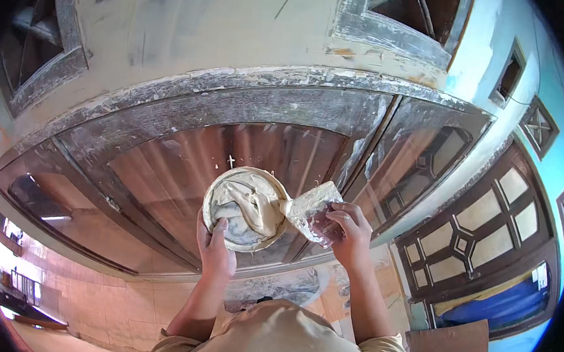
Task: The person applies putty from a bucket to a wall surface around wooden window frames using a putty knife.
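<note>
A round tub (pixel 216 188) of creamy off-white paste (pixel 257 200) is held up in front of me, its open top facing me. My left hand (pixel 217 243) grips its left rim, thumb over the edge and fingers beneath. In my right hand (pixel 350 230) is a flat, paste-smeared spreader (pixel 316 201), pinched between thumb and fingers. The spreader's left corner carries a lump of paste and meets the tub's right rim. Part of the tub's inside wall shows bare at the lower left.
Ahead stands a dark wooden door frame (pixel 261 106) with glass panels, its paint worn and patched. Above it is a pale, scuffed wall (pixel 207 27). A dark door with pale panes (pixel 473 245) is at the right, a brown board (pixel 450 348) below it. Tiled floor (pixel 100 300) lies left.
</note>
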A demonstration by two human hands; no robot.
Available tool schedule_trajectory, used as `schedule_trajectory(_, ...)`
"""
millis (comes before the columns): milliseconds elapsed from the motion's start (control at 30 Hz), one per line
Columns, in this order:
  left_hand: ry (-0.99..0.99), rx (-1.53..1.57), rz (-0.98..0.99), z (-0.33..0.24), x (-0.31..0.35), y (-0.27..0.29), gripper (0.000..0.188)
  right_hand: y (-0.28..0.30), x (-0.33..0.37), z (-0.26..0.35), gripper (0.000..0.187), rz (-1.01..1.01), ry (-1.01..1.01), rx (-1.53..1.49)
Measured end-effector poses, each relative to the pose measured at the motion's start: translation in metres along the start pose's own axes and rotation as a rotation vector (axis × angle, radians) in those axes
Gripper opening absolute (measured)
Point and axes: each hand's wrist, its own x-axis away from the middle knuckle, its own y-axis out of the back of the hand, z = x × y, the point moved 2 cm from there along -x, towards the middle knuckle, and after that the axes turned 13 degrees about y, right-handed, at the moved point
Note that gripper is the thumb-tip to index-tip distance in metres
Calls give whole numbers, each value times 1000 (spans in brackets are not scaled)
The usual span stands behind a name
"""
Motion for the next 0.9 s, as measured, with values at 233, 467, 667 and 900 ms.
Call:
schedule_trajectory(233,-3,-31,44,2,-1,-1,47,-16,18,-13,30,-41,-131,21)
schedule_trajectory(467,123,123,29,-7,-2,1,52,-18,22,-20,27,-47,-212,50)
schedule_trajectory(667,172,122,-9,-6,-5,16,50,-11,1,-46,24,-155,-310,-48)
schedule_trajectory(900,157,120,26,-9,-6,34,51,8,-83,-70,33,-405,-247,-387)
